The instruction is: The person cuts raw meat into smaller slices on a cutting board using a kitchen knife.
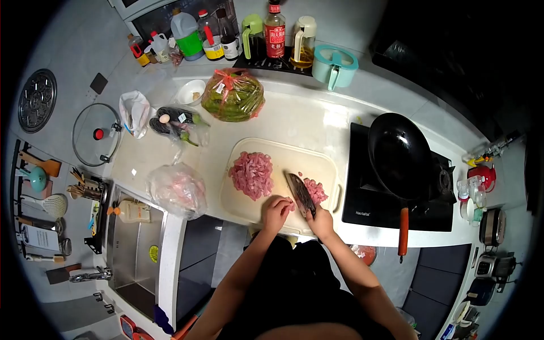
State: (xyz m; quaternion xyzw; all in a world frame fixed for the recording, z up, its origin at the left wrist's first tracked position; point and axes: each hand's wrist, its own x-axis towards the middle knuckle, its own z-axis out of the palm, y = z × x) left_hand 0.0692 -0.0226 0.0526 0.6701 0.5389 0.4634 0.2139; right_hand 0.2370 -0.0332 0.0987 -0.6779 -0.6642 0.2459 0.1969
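Note:
A cream cutting board (326,153) lies on the counter in front of me. On its left half is a heap of cut raw meat (251,174), and a smaller pile of meat pieces (314,190) lies on the right. My right hand (321,221) is closed around the handle of a kitchen knife (300,191), its dark, wide blade tilted beside the small pile. My left hand (276,214), near the board's front edge, pinches a small piece of meat (291,204) left of the blade. The knife's handle is mostly hidden by my fingers.
A black wok (399,153) sits on the gas stove (368,195) at right. Behind the board is a bag of green vegetables (233,96); eggplants (175,120) and a plastic bag (177,190) lie left, above the sink (133,249). Sauce bottles (275,34) line the back.

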